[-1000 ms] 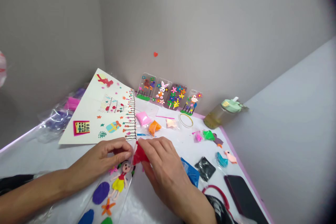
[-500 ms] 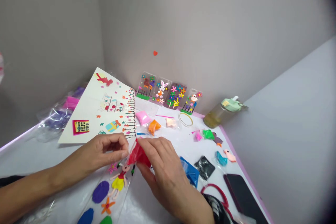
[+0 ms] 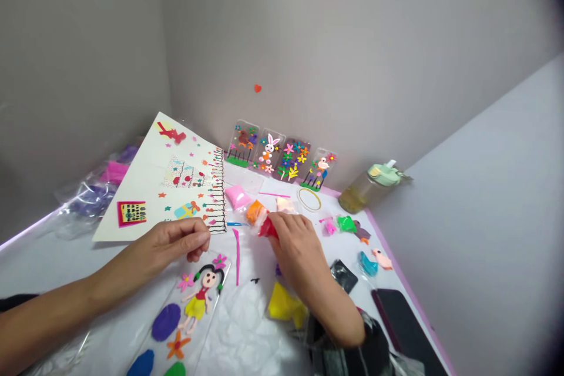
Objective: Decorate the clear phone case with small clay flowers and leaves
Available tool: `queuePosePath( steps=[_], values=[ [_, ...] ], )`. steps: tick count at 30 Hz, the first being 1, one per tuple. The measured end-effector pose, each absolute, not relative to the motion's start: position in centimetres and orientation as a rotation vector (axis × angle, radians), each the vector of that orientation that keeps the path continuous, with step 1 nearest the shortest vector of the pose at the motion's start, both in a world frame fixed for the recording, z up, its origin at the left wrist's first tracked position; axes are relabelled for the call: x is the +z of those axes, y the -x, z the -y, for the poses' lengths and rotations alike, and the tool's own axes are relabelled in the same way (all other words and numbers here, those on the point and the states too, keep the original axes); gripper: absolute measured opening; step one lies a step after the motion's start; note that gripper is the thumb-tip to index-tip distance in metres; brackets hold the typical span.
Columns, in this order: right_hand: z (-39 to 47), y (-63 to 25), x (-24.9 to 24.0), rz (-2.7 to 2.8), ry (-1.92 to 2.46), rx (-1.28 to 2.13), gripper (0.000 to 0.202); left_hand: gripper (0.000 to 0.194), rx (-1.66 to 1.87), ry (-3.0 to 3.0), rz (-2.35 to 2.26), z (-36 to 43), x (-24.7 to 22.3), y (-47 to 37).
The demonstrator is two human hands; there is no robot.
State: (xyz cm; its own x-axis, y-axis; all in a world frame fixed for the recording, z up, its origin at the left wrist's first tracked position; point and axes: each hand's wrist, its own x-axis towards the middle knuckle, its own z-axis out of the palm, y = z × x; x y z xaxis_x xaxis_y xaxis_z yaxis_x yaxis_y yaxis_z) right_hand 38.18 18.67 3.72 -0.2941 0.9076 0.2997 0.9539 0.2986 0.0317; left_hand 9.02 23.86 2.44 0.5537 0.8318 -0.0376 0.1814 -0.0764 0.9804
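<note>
My right hand (image 3: 299,247) is closed round a clear packet of red clay (image 3: 266,228), just beside a packet of orange clay (image 3: 254,211). My left hand (image 3: 185,238) hovers over the near end of the printed card, thumb and fingers pinched together; whatever they may hold is hidden. Below it lies a clear phone case (image 3: 207,338) decorated with a clay girl (image 3: 203,294), pink flowers, an orange flower (image 3: 178,345) and a purple oval (image 3: 166,322). A thin magenta strip (image 3: 237,257) rests between my hands.
Several decorated phone cases (image 3: 268,153) lean against the wall. A bottle (image 3: 359,191) stands at the back right, with a phone (image 3: 405,329) on the right. Yellow clay (image 3: 285,304) lies beneath my right forearm; a large printed card (image 3: 127,188) stands at left.
My right hand has carried the red clay packet away from my left hand, forward and to the right. The clay girl and the magenta strip are now uncovered. My left hand has barely moved.
</note>
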Motion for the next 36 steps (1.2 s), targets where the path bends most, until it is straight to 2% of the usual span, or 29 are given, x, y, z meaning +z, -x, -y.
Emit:
queuePosePath(
  steps=[6,14,20,25,27,29,32,36],
  values=[
    [-20.3,-43.4,3.9,2.225,2.115,-0.278,0.026,0.055,0.695,-1.596,-0.862,-24.2,1.7,-8.9],
    [-19.9,-52.2,3.0,1.842,2.535,-0.404,0.053,0.058,0.724,-1.535,-0.896,-24.2,1.5,-9.0],
    [-19.7,-53.5,3.2,1.755,2.574,-0.450,0.032,0.056,0.769,-1.547,-0.901,-24.2,1.4,-9.0],
    [-19.6,-49.4,6.5,1.800,2.299,-0.496,0.032,0.041,0.849,-1.555,-0.947,-24.2,1.6,-8.9],
    [-18.7,-45.6,7.8,1.959,1.778,-0.378,0.036,0.041,0.871,-1.553,-0.962,-24.0,1.9,-8.9],
    [-17.4,-41.5,8.6,2.109,1.448,-0.166,0.031,0.038,0.869,-1.562,-0.947,-23.7,2.3,-8.9],
    [-15.9,-36.5,8.7,2.277,1.275,0.101,0.033,0.032,0.831,-1.563,-0.873,-23.1,2.9,-9.0],
    [-15.2,-34.3,7.7,2.345,1.238,0.146,0.030,0.027,0.719,-1.528,-0.731,-22.6,3.3,-9.5]
  ],
)
